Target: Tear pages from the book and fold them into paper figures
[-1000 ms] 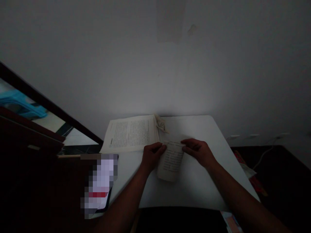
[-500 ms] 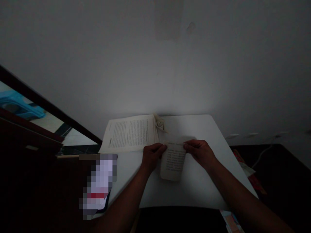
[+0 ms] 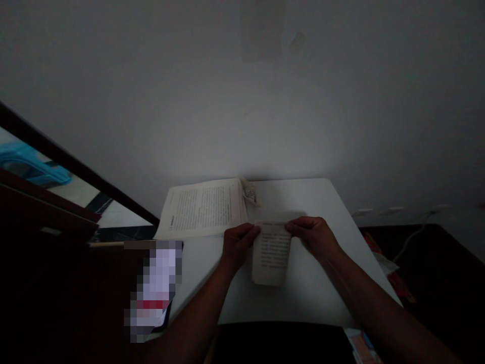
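Note:
A small printed sheet of paper (image 3: 271, 255) hangs above the white table (image 3: 303, 303). My left hand (image 3: 238, 247) pinches its upper left corner, and my right hand (image 3: 312, 235) pinches the upper right corner. Lines of print face me; whether the sheet is folded or layered I cannot tell. Beyond my left hand lies an open book (image 3: 204, 210) with printed pages, turned sideways. A crumpled piece of paper (image 3: 250, 194) rests at the book's right edge.
A phone with a blurred screen (image 3: 161, 283) lies at the table's left edge. Blue plastic (image 3: 34, 164) shows at far left past a dark wooden bar. A wall rises behind the table; a white cable (image 3: 411, 240) hangs at right.
The sheet's lower end has swung slightly down and to the right, and its face shows flatter. Both hands keep their hold, the right one shifted very slightly.

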Tool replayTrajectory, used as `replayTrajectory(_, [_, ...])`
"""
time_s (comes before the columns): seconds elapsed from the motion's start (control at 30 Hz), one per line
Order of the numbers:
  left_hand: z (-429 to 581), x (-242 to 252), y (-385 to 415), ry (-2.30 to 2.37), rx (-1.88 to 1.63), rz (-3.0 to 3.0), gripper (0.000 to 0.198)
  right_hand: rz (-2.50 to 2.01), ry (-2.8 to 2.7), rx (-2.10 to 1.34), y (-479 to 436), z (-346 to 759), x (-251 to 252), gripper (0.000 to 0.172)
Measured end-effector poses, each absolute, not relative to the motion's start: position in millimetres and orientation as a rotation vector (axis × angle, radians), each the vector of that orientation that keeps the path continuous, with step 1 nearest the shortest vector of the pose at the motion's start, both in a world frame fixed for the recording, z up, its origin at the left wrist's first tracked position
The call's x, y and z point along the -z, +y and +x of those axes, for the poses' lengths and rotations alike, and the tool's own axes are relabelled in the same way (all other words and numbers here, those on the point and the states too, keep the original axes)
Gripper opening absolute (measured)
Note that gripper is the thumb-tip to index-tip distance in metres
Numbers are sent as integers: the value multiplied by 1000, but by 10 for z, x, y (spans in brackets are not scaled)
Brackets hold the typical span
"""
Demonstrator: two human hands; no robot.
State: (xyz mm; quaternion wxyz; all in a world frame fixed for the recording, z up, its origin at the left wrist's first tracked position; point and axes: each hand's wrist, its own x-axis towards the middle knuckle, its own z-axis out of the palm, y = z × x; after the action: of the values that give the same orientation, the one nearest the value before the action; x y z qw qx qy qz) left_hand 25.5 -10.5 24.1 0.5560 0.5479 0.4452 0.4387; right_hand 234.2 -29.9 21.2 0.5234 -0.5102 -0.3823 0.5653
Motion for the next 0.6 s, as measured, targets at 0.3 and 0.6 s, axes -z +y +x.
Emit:
replayTrajectory(0.3, [236, -234, -101, 1098, -1077, 1247, 30, -1261, -1028, -1376, -318, 2290, -300, 22])
replayTrajectory(0.6, [210, -436, -56, 1259, -1088, 1686, 34, -1372, -1272, -1271, -234, 2369, -434, 24])
